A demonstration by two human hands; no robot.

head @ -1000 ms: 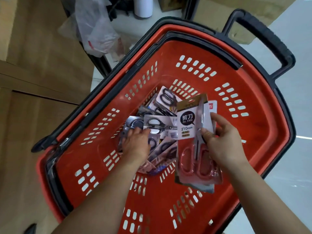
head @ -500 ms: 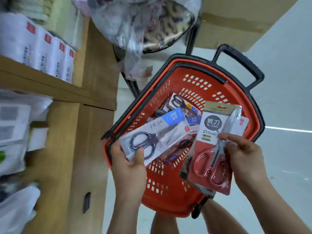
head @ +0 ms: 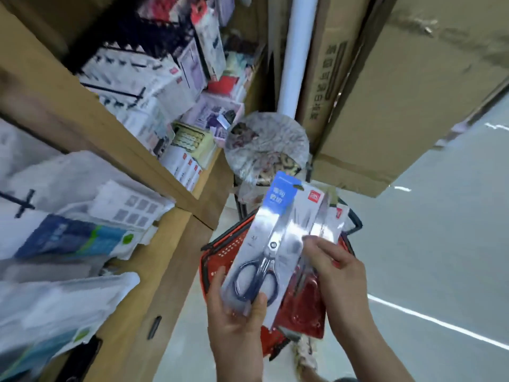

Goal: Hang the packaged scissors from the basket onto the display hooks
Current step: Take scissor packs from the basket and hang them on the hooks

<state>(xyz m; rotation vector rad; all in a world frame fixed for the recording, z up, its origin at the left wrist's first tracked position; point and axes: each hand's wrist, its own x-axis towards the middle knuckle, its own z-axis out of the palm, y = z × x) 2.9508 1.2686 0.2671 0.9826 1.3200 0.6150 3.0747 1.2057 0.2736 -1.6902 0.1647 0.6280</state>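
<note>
**A:** Which step is in hand?

**B:** The carry, I'd judge. Two packs are held above the basket point(head: 220, 253), and neither is on a hook yet.

**A:** Who holds what?

**B:** The left hand point(head: 237, 318) grips the lower end of the blue-topped scissors pack point(head: 265, 244). Its thumb lies across the front by the handles, and the pack is tilted with its hang-hole end up and away. The right hand point(head: 340, 274) is curled over the red-handled scissors pack point(head: 305, 310), which sits just behind the blue one and overlaps it. With the motion blur I can't tell whether its fingers also touch the blue pack.

**A:** And the next move?

**B:** Probably raising one pack toward the black display hooks point(head: 113, 88) at upper left, well apart from the hands, and lining its hole up with a hook tip. Both forearms reach forward from below, wrists close together.
</note>
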